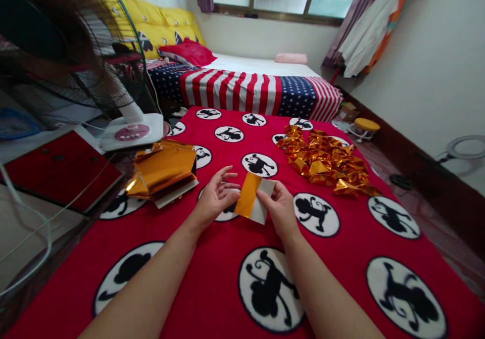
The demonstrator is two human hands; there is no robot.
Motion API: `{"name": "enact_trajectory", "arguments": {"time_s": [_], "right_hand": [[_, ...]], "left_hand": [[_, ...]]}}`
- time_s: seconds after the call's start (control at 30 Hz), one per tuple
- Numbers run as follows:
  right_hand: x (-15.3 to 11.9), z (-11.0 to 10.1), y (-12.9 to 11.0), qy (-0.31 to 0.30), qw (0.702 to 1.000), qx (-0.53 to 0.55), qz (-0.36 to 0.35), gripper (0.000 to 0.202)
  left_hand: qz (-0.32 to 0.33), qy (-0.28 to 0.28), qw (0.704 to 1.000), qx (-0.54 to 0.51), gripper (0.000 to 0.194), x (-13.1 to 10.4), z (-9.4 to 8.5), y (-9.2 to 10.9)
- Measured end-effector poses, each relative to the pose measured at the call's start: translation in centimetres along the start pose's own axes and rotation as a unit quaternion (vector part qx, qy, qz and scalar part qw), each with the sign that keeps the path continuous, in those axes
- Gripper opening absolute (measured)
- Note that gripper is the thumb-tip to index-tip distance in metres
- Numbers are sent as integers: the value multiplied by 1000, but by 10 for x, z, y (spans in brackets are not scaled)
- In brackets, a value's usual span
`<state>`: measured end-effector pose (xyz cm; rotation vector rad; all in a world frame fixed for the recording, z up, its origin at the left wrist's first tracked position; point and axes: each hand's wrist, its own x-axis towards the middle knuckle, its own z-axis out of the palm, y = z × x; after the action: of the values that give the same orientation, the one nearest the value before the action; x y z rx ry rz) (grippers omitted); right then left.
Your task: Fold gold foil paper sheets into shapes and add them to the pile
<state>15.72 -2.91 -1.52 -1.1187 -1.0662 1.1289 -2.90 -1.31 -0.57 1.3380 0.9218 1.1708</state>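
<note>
A small piece of gold foil paper [248, 196], gold on one part and pale on the other, is held up over the red cloth. My right hand [279, 203] pinches its pale side with the thumb on top. Beside the gold edge, my left hand [217, 196] has its fingers spread, with the thumb tip close to the paper; whether it touches is unclear. To the left lies a stack of gold foil sheets [166, 170] with pale undersides. Several folded gold foil pieces [322, 159] are heaped on the right.
The red cloth [212, 278] with monkey prints covers the surface before me. An electric fan [132, 129] stands at left near a dark red board [62, 167]. Behind is a bed [242, 89] with a striped cover; a yellow stool [367, 125] sits at right.
</note>
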Motion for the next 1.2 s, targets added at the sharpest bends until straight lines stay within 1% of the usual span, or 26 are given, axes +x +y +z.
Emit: {"name": "enact_trajectory", "arguments": {"time_s": [0.07, 0.13, 0.2, 0.27, 0.3, 0.37, 0.47, 0.53, 0.63, 0.73, 0.83, 0.93, 1.0, 1.1, 1.2], "right_hand": [[2, -1, 2, 55, 998, -7, -8, 38], [3, -2, 3, 72, 997, -15, -9, 41], [4, -2, 4, 69, 997, -17, -7, 45], [3, -2, 4, 62, 998, -19, -4, 49], [3, -2, 5, 59, 998, -21, -1, 50], [3, -2, 5, 54, 998, -33, 4, 50], [2, -2, 5, 40, 998, -54, 0, 48], [2, -2, 6, 26, 998, -59, -8, 44], [2, -2, 7, 11, 998, -58, -18, 41], [1, -1, 5, -2, 998, -65, -20, 42], [-1, 0, 1, -16, 997, -75, -31, 35], [-1, 1, -3, -7, 999, -33, -28, 31], [-1, 1, -4, 2, 1000, 0, -19, 31], [0, 1, -4, -3, 1000, 19, -3, 34], [0, 0, -1, 2, 1000, 7, 8, 31]], "left_hand": [[23, -18, 998, 61, 89, -3, 2, 1], [56, -32, 986, 152, 95, -6, 7, 2], [87, -29, 971, 223, 91, -8, 12, 3], [95, -10, 964, 248, 77, -7, 14, 3], [88, 1, 967, 240, 69, -6, 15, 2], [54, 23, 980, 191, 55, -3, 13, -2], [-9, 50, 995, 90, 43, 1, 8, -7], [-35, 61, 996, 50, 43, 2, 6, -8], [-52, 74, 996, 24, 43, 2, 5, -6], [-73, 96, 992, 27, 42, 1, 6, -2], [-76, 112, 989, 51, 45, 1, 7, 0], [-57, 100, 992, 60, 46, 1, 6, 2], [-63, 77, 993, 56, 48, 1, 6, 3], [-76, 44, 994, 59, 52, 0, 6, 4], [-71, 54, 995, 31, 54, 2, 5, 3]]}}
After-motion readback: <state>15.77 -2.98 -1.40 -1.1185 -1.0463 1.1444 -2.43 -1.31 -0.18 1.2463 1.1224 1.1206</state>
